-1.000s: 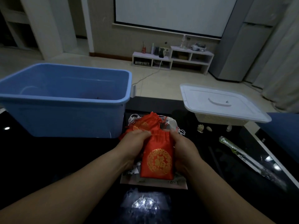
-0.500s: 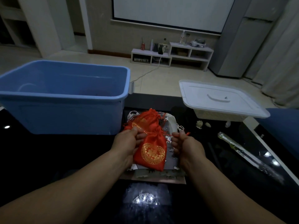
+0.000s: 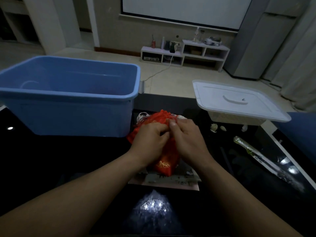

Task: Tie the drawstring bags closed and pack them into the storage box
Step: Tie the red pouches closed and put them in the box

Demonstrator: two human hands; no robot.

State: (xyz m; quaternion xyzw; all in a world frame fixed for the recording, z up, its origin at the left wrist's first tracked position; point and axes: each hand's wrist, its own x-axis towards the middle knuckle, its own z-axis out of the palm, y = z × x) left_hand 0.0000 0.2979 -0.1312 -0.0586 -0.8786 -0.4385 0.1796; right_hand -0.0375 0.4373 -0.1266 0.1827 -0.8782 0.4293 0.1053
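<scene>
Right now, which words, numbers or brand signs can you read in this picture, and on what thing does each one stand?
Nothing reads clearly.
On the red bag: a gold emblem, partly covered, too blurred to read.
On the paper under it: dark marks, too blurred to read.
On the red can far back: any print is too small to read.

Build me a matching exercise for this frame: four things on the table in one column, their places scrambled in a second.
Things
1. blue storage box
2. white lid
3. red drawstring bag
4. long clear-wrapped item

Places
A. far right, on top of a pale container
B. centre, held between the left hand and right hand
C. far left, open at the top
D. lying on the dark table, right of the hands

Pairs: 1-C, 2-A, 3-B, 4-D
</scene>
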